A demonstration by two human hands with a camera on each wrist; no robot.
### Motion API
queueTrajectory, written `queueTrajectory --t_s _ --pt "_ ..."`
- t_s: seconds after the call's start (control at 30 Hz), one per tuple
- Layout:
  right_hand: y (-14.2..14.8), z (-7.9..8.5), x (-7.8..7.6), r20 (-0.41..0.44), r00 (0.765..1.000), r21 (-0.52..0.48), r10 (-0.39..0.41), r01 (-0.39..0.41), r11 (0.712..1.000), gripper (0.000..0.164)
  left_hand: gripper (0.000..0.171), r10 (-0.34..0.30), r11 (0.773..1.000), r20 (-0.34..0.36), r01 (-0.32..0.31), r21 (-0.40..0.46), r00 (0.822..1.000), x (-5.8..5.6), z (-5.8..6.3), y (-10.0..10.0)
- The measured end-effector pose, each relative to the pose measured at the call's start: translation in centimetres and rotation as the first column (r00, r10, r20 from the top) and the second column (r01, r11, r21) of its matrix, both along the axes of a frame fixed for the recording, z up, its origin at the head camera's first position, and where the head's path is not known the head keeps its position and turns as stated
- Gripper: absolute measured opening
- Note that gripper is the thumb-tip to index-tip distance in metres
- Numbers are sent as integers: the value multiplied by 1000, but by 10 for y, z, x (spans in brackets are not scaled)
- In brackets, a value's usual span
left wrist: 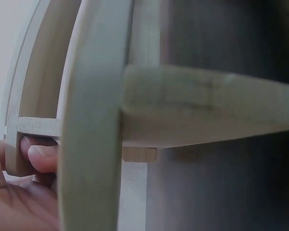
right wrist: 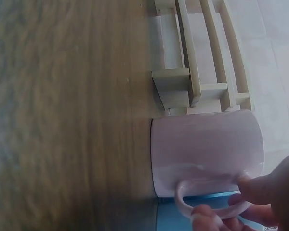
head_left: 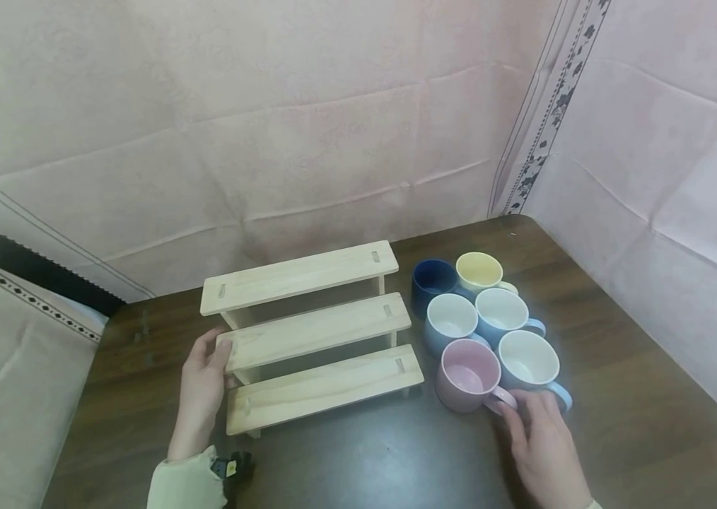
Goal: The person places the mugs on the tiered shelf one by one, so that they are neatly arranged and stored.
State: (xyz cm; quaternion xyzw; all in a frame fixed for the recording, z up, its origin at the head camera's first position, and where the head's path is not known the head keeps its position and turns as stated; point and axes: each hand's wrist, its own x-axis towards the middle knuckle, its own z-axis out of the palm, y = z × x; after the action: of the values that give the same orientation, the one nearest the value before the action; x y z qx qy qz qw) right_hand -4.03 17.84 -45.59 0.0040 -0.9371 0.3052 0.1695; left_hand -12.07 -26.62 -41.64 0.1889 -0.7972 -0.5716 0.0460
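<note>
A pale wooden rack point(head_left: 320, 329) with three stepped shelves stands on the table. My left hand point(head_left: 203, 385) grips the left end of its middle shelf; in the left wrist view the fingertips point(left wrist: 42, 156) curl round the wooden edge. At the right, my right hand point(head_left: 543, 442) pinches the handle of a pink mug point(head_left: 460, 396), which stands upright at the front of a group of mugs. The right wrist view shows the thumb and fingers round that handle point(right wrist: 183, 199).
Behind the pink mug stand a dark blue mug point(head_left: 422, 290), a yellow mug point(head_left: 478, 272) and several light blue mugs point(head_left: 438, 336), close together. The brown table point(head_left: 358, 459) meets hanging pale cloth point(head_left: 333, 177) at the back and right.
</note>
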Motion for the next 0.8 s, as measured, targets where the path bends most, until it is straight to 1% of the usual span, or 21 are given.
queueTrajectory --t_s 0.1,0.27,0.37,0.53,0.6,0.67,0.8 --pt "1 -1 -1 21 1000 -15 1 0 1000 20 55 10 1000 -19 -10 6 1000 -1 -1 0" --pt "2 -4 -2 25 1000 -33 12 -11 999 15 53 10 1000 -11 -10 -9 1000 -1 -3 -2" --pt "1 -5 -1 -5 1000 -41 21 -22 999 16 54 4 1000 -5 -4 -11 1000 -1 -4 -2" --pt "0 -9 -1 -118 992 -48 34 -40 998 23 55 0 1000 -7 0 -12 1000 0 -4 -3" --pt "-1 -10 -1 -145 989 -50 33 -40 998 25 54 2 1000 -7 -3 -14 1000 0 -4 -3" --pt "-2 -10 -1 -152 988 -53 27 -36 998 25 55 3 1000 -12 -3 -15 1000 0 -4 -3" --pt "-4 -10 -1 -116 993 -65 2 -10 998 25 54 14 1000 -18 -14 -6 1000 0 -5 -2"
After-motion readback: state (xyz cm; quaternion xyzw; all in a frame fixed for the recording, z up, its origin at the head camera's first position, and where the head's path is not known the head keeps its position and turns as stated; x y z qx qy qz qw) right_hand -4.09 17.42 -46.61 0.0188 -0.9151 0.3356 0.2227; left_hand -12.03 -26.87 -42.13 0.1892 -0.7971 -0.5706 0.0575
